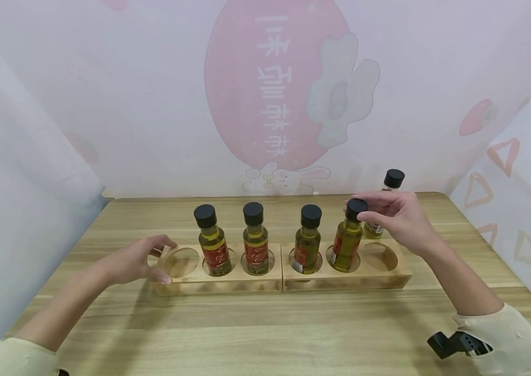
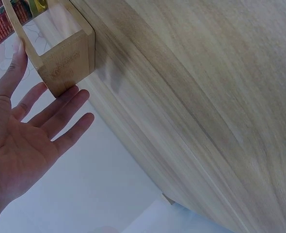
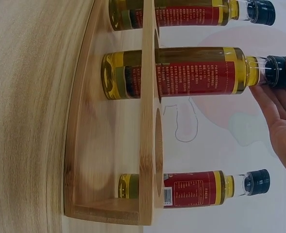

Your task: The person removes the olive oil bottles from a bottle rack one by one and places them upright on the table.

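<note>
Right fingers (image 1: 384,197), perhaps half hidden

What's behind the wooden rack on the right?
An upright bottle with a black cap. In the head view, the right hand covers part of it and the rack hides its base.

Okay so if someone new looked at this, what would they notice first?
Probably the four black-capped bottles standing in the wooden racks across the table, with the right hand holding the rightmost of them by its cap. Next, likely the big pink oval printed on the backdrop behind.
</note>
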Tool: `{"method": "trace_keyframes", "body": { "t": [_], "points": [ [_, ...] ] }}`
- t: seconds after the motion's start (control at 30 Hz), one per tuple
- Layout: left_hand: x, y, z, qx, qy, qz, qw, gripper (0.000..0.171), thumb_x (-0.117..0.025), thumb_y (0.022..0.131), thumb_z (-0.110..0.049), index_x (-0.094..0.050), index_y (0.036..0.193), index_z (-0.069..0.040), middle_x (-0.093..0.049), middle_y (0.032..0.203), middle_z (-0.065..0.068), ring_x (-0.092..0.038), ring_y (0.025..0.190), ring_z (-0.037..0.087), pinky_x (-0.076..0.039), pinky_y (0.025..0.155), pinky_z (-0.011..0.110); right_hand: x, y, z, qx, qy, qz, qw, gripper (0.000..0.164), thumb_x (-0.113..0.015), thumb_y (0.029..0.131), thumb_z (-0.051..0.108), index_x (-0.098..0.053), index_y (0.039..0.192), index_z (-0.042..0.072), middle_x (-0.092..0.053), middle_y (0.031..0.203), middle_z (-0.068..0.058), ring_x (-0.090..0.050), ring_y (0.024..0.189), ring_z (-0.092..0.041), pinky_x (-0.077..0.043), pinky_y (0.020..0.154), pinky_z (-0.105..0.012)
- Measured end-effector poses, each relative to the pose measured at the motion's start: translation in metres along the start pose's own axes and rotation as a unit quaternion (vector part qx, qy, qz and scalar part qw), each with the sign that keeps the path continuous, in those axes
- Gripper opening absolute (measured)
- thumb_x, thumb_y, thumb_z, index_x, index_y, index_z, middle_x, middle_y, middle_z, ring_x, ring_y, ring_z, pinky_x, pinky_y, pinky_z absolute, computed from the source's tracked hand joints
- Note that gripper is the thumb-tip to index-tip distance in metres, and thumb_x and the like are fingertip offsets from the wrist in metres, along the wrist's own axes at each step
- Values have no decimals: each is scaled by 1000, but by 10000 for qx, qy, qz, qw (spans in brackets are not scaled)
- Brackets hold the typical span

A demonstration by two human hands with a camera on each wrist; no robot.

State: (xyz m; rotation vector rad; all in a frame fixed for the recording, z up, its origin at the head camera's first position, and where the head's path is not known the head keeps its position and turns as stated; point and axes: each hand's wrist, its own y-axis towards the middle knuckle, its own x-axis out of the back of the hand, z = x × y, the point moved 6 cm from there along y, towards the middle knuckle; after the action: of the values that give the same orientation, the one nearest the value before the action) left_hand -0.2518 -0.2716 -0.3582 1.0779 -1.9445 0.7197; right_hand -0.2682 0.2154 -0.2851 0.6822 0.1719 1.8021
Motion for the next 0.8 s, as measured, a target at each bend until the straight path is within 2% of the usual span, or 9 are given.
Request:
{"method": "trace_keyframes", "body": {
  "t": [0.3,0.53,0.8],
  "points": [
    [-1,-1,0,1,17,-4,10000,79,-93,76,-31,-56,133,10,-61,131,28,-61,115,47,-53,96,63,-1,0,0,-7,111,-19,9999,31,-73,89,-13,-68,119,-16,-80,101,6,-76,86,-8,-61,73,-20],
    [-1,-1,0,12,-30,25,10000,79,-93,76,-31,-56,133,10,-61,132,28,-61,116,47,-53,96,63,-1,-1,-1,3,202,-43,9998,33,-78,89,-4,-69,119,-14,-80,103,4,-76,88,-9,-61,76,-21],
    [0,0,0,-10,-40,38,10000,79,-93,77,-31,-56,133,10,-61,132,28,-60,116,48,-53,97,64,0,-2,4,-29,115,-156,9998,32,-73,88,-13,-71,120,-12,-80,100,6,-76,86,-6,-60,73,-18]
  ]
}}
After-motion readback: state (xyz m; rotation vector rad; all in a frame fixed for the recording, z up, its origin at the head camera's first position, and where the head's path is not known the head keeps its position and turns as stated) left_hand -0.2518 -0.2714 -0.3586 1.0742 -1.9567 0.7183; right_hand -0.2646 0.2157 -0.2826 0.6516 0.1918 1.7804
